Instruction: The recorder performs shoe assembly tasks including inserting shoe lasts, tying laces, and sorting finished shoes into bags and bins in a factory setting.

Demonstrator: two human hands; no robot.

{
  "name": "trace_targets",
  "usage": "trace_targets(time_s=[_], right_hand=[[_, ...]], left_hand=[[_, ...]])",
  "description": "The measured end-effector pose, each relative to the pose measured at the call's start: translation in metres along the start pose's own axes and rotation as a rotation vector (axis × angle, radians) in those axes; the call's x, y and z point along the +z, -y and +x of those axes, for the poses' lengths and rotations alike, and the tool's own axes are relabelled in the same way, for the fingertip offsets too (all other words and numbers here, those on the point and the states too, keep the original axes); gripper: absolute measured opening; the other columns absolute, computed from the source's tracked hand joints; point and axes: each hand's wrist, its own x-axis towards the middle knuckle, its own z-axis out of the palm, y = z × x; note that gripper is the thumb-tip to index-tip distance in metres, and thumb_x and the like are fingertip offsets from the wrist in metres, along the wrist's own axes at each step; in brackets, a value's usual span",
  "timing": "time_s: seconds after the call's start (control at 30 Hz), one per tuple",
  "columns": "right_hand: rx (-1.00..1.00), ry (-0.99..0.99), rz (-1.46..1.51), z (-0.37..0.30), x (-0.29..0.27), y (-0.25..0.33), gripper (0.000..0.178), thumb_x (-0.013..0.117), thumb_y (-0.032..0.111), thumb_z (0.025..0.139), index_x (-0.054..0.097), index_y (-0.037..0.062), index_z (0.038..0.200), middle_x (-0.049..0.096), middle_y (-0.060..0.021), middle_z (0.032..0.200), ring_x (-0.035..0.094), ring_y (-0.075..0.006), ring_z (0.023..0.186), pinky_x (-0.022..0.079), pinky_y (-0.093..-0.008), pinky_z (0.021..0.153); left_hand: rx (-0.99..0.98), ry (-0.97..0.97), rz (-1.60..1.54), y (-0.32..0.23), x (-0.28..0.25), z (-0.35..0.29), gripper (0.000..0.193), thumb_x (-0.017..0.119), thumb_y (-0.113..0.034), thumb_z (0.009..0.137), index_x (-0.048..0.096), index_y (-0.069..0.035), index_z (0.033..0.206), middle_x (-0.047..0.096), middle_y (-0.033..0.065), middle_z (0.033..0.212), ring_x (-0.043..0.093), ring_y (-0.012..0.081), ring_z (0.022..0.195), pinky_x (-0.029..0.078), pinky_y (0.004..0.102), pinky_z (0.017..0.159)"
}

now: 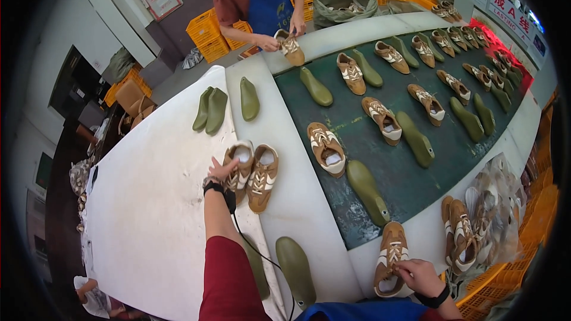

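My left hand (222, 170) has its fingers spread against the left side of a brown sneaker with white stripes (237, 179). A matching sneaker (262, 179) stands right beside it. At the lower right, my right hand (421, 277) pinches the lace area of another brown sneaker (392, 251), which lies near me with its toe pointing away. The fingertips cover the exact spot they grip. A green shoe last (367, 192) lies just beyond that sneaker. Another green last (295, 270) is on the white surface between my arms, and one more is partly hidden by my left forearm.
A dark green conveyor belt (357, 128) carries several sneakers and lasts. Across it, a co-worker in a blue apron (267, 9) holds a sneaker (291, 49). Sneakers and plastic bags (493, 214) lie at the right edge. A black cable (259, 249) trails along my left arm.
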Motion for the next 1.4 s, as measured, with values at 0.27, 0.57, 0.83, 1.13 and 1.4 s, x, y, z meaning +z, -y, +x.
trace_targets(time_s=[0.27,0.57,0.83,1.13,1.4], right_hand=[[-0.176,0.076,-0.091,0.059,-0.019,0.018,0.016,0.060,0.013,0.076,0.063,0.0101,0.092,0.061,-0.0093,0.071,0.060,-0.0280,0.064,0.049,-0.0358,0.056],[-0.098,0.043,-0.053,0.040,-0.015,0.014,0.016,0.059,0.013,0.077,0.062,0.0119,0.092,0.061,-0.0100,0.072,0.060,-0.0286,0.065,0.049,-0.0362,0.058],[-0.119,-0.058,-0.051,-0.002,-0.018,0.020,0.015,0.059,0.014,0.078,0.062,0.0107,0.093,0.061,-0.0104,0.073,0.060,-0.0292,0.066,0.048,-0.0378,0.057],[0.054,-0.341,-0.037,-0.086,-0.043,-0.003,0.016,0.056,0.015,0.079,0.062,0.0081,0.093,0.062,-0.0118,0.077,0.060,-0.0307,0.071,0.048,-0.0387,0.063],[0.488,-1.293,-0.221,-0.213,-0.132,-0.125,0.020,0.056,0.012,0.081,0.061,0.0018,0.098,0.062,-0.0159,0.085,0.061,-0.0244,0.071,0.048,-0.0335,0.063]], left_hand=[[0.126,0.263,-0.184,0.028,0.021,0.022,0.076,0.076,-0.047,0.060,0.056,0.011,0.104,0.063,0.0141,0.091,0.062,0.0225,0.079,0.050,0.0327,0.067],[0.226,0.633,-1.319,-0.019,-0.049,-0.082,0.029,0.058,-0.020,0.086,0.056,-0.001,0.108,0.064,0.0075,0.092,0.062,0.0148,0.076,0.051,0.0281,0.065],[0.299,0.671,-0.791,-0.062,0.092,-0.094,0.031,0.062,-0.008,0.079,0.056,0.001,0.108,0.063,0.0065,0.096,0.060,0.0146,0.079,0.048,0.0257,0.069],[0.636,0.544,-0.690,-0.079,0.101,-0.214,0.034,0.067,-0.002,0.074,0.054,0.002,0.105,0.062,0.0085,0.096,0.059,0.0161,0.083,0.048,0.0275,0.072],[0.853,0.827,-0.933,-0.137,0.037,-0.402,0.032,0.057,-0.010,0.084,0.050,-0.002,0.114,0.057,0.0057,0.106,0.057,0.0176,0.095,0.047,0.0322,0.083]])
